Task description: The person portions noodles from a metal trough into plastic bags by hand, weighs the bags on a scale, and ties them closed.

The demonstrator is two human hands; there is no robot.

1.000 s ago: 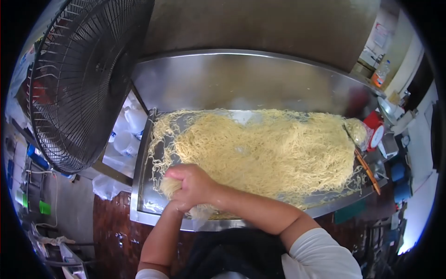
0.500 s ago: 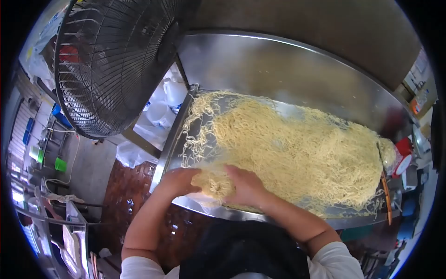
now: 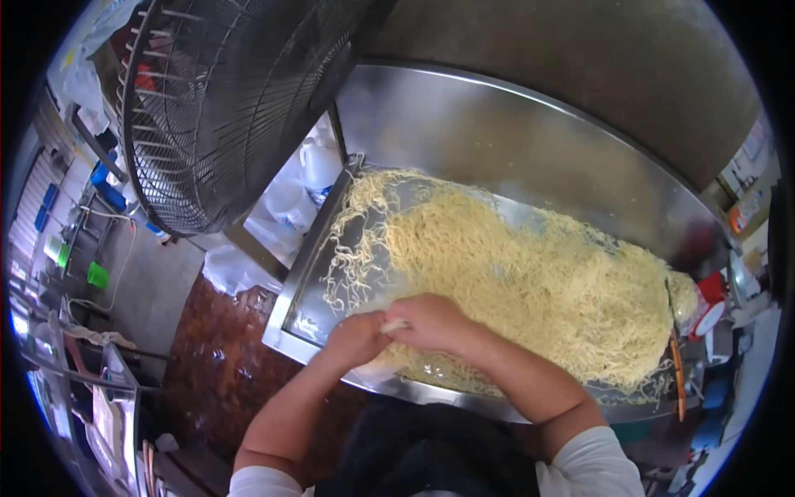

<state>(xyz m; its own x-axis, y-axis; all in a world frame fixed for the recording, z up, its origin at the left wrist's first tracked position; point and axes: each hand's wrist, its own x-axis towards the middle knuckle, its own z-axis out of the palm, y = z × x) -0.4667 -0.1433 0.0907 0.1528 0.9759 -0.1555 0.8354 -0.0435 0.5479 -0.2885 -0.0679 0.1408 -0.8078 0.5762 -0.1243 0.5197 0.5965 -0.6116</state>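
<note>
A thick layer of pale yellow noodles (image 3: 530, 282) covers most of a metal tray table (image 3: 308, 325). At its near left edge, my left hand (image 3: 358, 340) and my right hand (image 3: 435, 323) are together, fingers closed on the gathered top of a clear plastic bag (image 3: 379, 369). A whitish twist of the bag shows between them. The rest of the bag hangs below, mostly hidden by my hands and wrists, so its contents are hard to make out. Loose noodle strands lie just beyond my left hand.
A large black fan (image 3: 240, 108) stands close at the upper left. White plastic jugs (image 3: 319, 166) and plastic bags (image 3: 236, 269) sit left of the table. On the right are chopsticks (image 3: 678, 377), a bag of noodles (image 3: 683, 298) and a red scale (image 3: 710, 302). A wet reddish floor (image 3: 219, 356) shows below.
My hands, which were apart at the sides of the open noodle-filled bag, have come together and closed on its top. The view has shifted slightly.
</note>
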